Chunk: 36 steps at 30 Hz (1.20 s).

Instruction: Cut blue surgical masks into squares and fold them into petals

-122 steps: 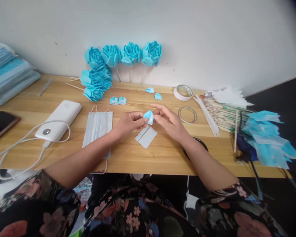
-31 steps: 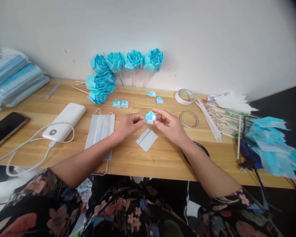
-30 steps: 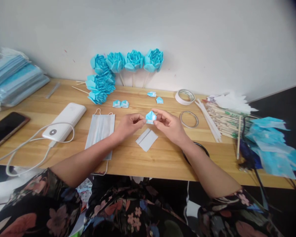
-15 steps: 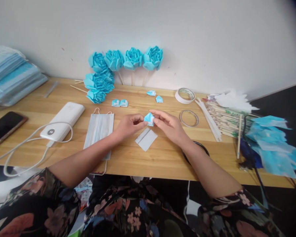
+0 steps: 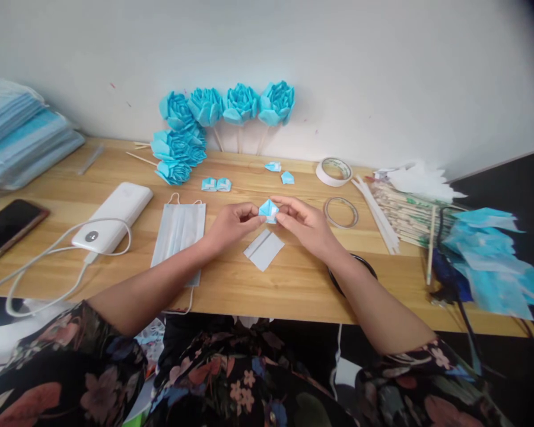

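Note:
Between my two hands is a small folded blue petal (image 5: pixel 268 211) with a whitish patch on its lower right. My left hand (image 5: pixel 235 225) pinches its left corner between thumb and finger. The right corner is pinched by my right hand (image 5: pixel 305 224). Just below, on the table, lies a pale grey-white square (image 5: pixel 264 250) with a dark crease across it. Beyond my hands are two folded blue petals (image 5: pixel 216 184) side by side, and two more loose petals, one blue and white (image 5: pixel 273 166) and one plain blue (image 5: pixel 288 177).
Blue flowers on sticks (image 5: pixel 240 104) lean on the wall. Tape rolls (image 5: pixel 334 172), wooden sticks (image 5: pixel 403 213) and blue fabric pieces (image 5: pixel 493 261) are to the right. A face mask (image 5: pixel 178 231), power bank (image 5: pixel 113 216), phone (image 5: pixel 9 231) and mask stack (image 5: pixel 26 136) are to the left.
The petal has shifted slightly up and left and is turned a little, its face showing wider. Both hands still grip it, barely moved.

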{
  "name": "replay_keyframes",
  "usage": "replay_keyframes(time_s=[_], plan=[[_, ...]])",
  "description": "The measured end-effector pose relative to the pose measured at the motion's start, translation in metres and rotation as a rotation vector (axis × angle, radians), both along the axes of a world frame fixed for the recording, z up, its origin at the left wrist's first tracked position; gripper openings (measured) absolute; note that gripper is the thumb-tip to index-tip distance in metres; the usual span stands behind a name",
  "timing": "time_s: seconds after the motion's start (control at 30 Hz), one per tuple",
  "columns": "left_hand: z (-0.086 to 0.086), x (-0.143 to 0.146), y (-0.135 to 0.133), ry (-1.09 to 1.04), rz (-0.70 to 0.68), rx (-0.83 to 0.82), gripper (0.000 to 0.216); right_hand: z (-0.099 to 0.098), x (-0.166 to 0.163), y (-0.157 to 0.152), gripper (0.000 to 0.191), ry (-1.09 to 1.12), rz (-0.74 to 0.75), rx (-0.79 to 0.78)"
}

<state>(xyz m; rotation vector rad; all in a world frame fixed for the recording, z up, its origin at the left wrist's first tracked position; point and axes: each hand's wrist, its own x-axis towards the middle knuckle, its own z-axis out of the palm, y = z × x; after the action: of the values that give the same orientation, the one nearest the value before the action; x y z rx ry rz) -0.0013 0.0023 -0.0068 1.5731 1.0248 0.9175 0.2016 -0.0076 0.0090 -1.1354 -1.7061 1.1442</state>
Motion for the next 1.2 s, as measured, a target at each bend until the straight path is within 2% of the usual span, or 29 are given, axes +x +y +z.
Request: replay_keyframes(time_s=[0.43, 0.57, 0.67, 0.8, 0.87, 1.0, 1.2], plan=[[0.003, -0.001, 0.002, 0.018, 0.007, -0.015, 0.025, -0.010, -0.001, 0.004, 0.042, -0.011, -0.030, 0.056], [0.002, -0.002, 0.002, 0.096, 0.053, -0.010, 0.037, -0.015, 0.002, 0.011, 0.041, 0.001, -0.086, 0.048], [0.005, -0.002, -0.003, 0.136, -0.024, -0.003, 0.045, -0.012, 0.000, 0.022, 0.042, -0.005, -0.158, 0.012], [0.010, 0.001, -0.013, 0.129, -0.220, 0.063, 0.047, -0.003, -0.019, 0.045, 0.042, -0.076, -0.129, -0.036], [0.011, 0.002, -0.015, 0.149, -0.266, 0.105, 0.048, -0.001, -0.037, 0.059, 0.040, -0.075, -0.122, -0.089], [0.009, 0.000, -0.012, 0.140, -0.270, 0.117, 0.048, -0.009, -0.068, 0.084, 0.036, -0.204, -0.200, -0.247], [0.006, -0.001, -0.010, 0.160, -0.240, 0.110, 0.048, -0.008, -0.077, 0.094, 0.026, -0.350, -0.194, -0.232]])
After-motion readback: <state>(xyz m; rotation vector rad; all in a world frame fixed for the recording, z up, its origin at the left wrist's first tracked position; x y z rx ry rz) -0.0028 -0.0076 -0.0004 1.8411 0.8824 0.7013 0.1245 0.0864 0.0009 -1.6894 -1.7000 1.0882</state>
